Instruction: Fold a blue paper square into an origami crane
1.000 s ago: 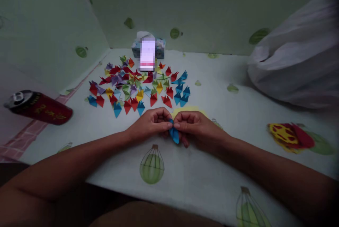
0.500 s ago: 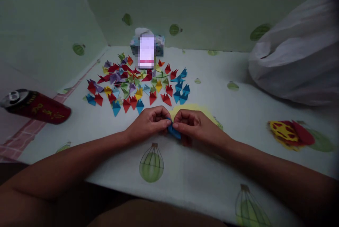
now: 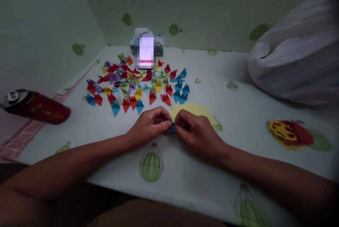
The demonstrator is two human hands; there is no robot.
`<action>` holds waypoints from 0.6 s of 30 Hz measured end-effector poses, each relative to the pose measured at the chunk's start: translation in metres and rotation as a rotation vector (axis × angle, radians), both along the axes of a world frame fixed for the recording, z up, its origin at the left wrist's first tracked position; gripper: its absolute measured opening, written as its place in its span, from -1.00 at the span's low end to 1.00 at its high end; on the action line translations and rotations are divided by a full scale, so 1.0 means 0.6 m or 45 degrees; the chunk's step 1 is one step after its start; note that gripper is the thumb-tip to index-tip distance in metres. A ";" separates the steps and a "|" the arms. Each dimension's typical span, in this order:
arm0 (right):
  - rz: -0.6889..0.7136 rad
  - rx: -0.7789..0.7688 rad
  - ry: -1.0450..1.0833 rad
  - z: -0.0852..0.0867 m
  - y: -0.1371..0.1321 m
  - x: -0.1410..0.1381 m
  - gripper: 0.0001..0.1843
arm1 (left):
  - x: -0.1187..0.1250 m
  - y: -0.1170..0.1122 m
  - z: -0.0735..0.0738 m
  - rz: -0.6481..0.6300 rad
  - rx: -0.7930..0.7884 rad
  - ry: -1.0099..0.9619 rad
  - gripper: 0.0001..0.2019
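My left hand (image 3: 149,124) and my right hand (image 3: 193,131) meet at the middle of the table, fingers curled and pinching a small blue folded paper piece (image 3: 172,127) between their tips. Most of the blue piece is hidden by the fingers. Just behind the hands lies a yellow paper sheet (image 3: 194,110). Farther back spreads a pile of several folded paper pieces (image 3: 137,80) in red, blue, yellow, green and purple.
A red can (image 3: 34,106) lies on its side at the left. A tissue box (image 3: 147,45) stands at the back by the wall. A white plastic bag (image 3: 296,54) fills the right rear. A red-and-yellow balloon print (image 3: 290,133) marks the tablecloth (image 3: 238,114) at the right.
The blue piece, earlier hanging below the fingertips, has been pressed down and is now mostly covered. My right hand has turned over it, exposing more yellow sheet behind.
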State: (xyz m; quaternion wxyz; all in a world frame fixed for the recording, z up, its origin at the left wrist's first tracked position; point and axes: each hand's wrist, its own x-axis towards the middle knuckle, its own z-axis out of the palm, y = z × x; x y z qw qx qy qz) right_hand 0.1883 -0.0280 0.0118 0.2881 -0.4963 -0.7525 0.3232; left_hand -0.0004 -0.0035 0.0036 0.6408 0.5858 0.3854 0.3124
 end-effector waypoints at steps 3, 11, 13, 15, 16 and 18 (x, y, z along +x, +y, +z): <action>0.002 0.041 -0.055 -0.003 0.000 0.000 -0.84 | 0.000 0.001 -0.001 -0.012 -0.013 0.000 -0.82; 0.097 0.026 0.019 0.002 0.000 0.000 -0.78 | 0.000 0.003 0.000 -0.003 0.000 0.057 -0.82; 0.105 -0.143 0.116 0.008 0.005 0.003 -0.73 | -0.001 0.006 0.000 -0.002 -0.023 0.034 -0.81; 0.114 -0.412 0.246 0.011 0.011 0.005 -0.69 | -0.003 0.008 0.000 -0.001 -0.051 -0.004 -0.79; 0.116 -0.543 0.320 0.012 0.013 0.006 -0.69 | -0.003 0.010 0.001 -0.006 -0.061 -0.026 -0.78; 0.104 -0.733 0.456 0.011 0.016 0.006 -0.69 | -0.005 0.012 0.002 -0.023 -0.071 -0.061 -0.78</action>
